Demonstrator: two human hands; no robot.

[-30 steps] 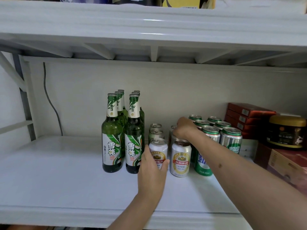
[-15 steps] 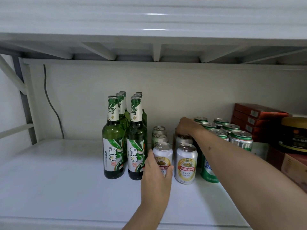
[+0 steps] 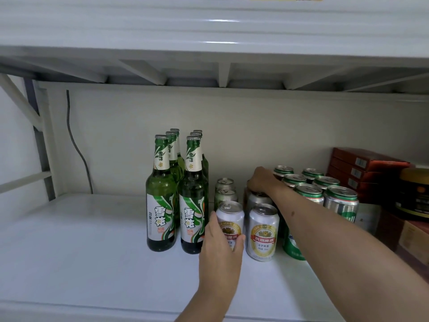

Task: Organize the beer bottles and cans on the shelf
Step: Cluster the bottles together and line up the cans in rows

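Near the shelf's (image 3: 69, 252) front edge, the left hand (image 3: 220, 256) wraps its fingers around the front white can (image 3: 230, 219), likely to line it up beside the green bottles (image 3: 160, 198). Further back, the right hand (image 3: 261, 180) grips a silver can's (image 3: 258, 201) top among the green cans (image 3: 308, 191).

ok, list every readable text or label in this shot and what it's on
"雪花": front labels and neck labels of the green bottles.
"YANJING" arc and "8°P": front right white can; its red banner is too blurred.
White can held by the left hand: blurred.
Green cans, red boxes, dark tub: print unreadable.
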